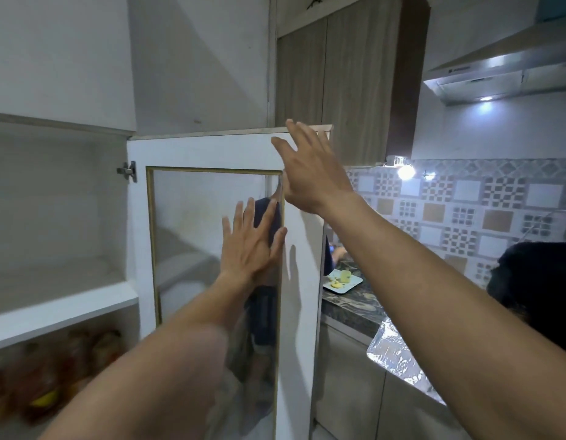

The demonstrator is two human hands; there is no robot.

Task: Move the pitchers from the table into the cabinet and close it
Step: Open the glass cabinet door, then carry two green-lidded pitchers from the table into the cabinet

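Head view: cabinet [58, 217] with its door [303, 265] swung open. The left hand [250, 246] lies flat on the door's glass panel [192, 236], fingers spread. The right hand [310, 173] reaches for the door's upper outer corner, fingers spread, holding nothing. No pitchers can be seen; the upper shelf [62, 309] looks bare, and blurred bottles [53, 376] sit below. Closing the door seems to remain; whether the pitchers are stowed cannot be told

Left hand [250, 246] lies flat on the open cabinet door's [208, 150] glass; right hand [310, 173] spread near its top corner.
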